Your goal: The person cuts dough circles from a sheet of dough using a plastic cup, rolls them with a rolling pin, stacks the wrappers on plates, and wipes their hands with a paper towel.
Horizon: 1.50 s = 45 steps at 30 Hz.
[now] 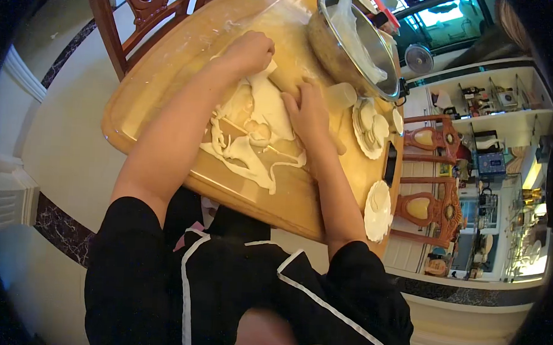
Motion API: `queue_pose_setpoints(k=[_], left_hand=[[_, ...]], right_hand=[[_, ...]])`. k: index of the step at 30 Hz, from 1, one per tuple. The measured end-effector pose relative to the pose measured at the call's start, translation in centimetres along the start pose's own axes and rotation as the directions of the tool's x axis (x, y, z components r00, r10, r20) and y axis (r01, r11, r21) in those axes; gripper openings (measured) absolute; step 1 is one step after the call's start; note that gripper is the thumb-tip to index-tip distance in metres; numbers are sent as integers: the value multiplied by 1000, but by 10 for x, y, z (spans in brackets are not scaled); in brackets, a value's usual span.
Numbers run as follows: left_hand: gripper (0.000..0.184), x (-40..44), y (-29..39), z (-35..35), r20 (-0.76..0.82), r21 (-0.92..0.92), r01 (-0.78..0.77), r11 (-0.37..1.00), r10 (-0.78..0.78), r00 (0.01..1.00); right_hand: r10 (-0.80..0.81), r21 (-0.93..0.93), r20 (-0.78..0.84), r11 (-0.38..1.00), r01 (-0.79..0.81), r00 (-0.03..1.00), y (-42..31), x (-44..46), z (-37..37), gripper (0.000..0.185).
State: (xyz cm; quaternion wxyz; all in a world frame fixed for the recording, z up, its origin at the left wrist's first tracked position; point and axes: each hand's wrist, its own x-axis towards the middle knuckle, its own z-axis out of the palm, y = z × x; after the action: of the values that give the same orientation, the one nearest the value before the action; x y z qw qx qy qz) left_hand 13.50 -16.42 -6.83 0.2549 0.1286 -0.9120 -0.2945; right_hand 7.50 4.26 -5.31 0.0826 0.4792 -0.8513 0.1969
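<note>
A sheet of pale dough (270,107) lies on the wooden table, with torn strips and loose scraps (243,155) along its near side. Across its right part rests a wooden rolling pin (285,79), slanting down to the right. My right hand (308,112) is on the pin, its fingers bent over it and the thumb beside the dough. My left hand (251,51) is curled closed at the pin's far end; what its fingers hold is hidden. A translucent cup (340,96) stands just right of my right hand.
A large metal bowl (331,48) with a plastic bag inside stands at the back right. Plates hold stacked dough rounds (371,124); a white scalloped plate (378,211) sits at the right edge. Wooden chairs (426,207) and glass shelves are beyond the table.
</note>
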Motion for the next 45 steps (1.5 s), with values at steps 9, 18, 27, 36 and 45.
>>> queue_pose_setpoints(k=[9, 18, 27, 36, 45], left_hand=[[22, 2, -2, 0, 0, -23, -30, 999, 30, 1000], [20, 2, -5, 1, 34, -6, -26, 1000, 26, 999], [20, 0, -12, 5, -19, 2, -67, 998, 67, 998], [20, 2, -9, 1, 1, -35, -14, 999, 14, 1000], [21, 1, -4, -7, -19, -74, 33, 997, -34, 999]], right_hand=[[-36, -139, 89, 989, 48, 995, -32, -7, -8, 33], [-78, -365, -73, 930, 47, 994, 13, 11, 25, 51], [-172, -144, -137, 978, 153, 975, 30, 21, 20, 34], [-261, 31, 149, 965, 260, 954, 19, 22, -28, 29], [-394, 370, 167, 874, 313, 904, 23, -16, -24, 40]])
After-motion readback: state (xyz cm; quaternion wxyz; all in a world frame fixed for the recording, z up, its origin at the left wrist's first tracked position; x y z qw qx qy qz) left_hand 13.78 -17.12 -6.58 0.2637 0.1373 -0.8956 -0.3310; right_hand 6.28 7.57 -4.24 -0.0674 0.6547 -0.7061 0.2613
